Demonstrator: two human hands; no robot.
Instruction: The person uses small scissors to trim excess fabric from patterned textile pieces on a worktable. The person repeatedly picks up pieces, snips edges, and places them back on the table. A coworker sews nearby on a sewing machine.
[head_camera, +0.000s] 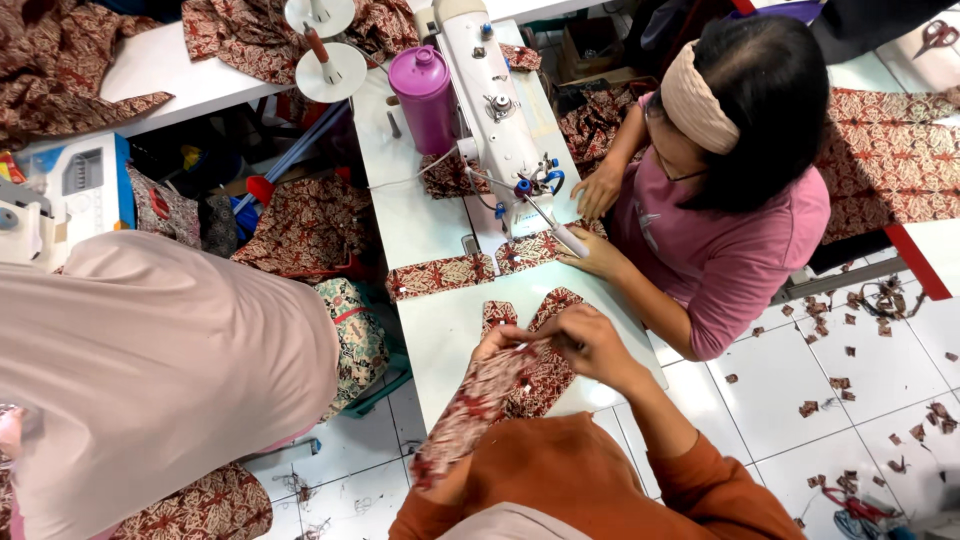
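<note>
My left hand (498, 345) and my right hand (590, 345) meet over the near end of a white sewing table (440, 330). Both pinch the same piece of red-brown patterned fabric (520, 385). The cloth hangs down over my left forearm toward my orange top. My right fingers grip its upper edge, close to my left thumb. Part of the piece still lies on the tabletop, under my hands.
A person in a pink top (740, 250) feeds patterned fabric (530, 250) under a white sewing machine (500, 100). A purple bottle (425, 95) stands beside it. Another person in beige (150, 370) fills the left. Fabric scraps (850, 350) litter the tiled floor at right.
</note>
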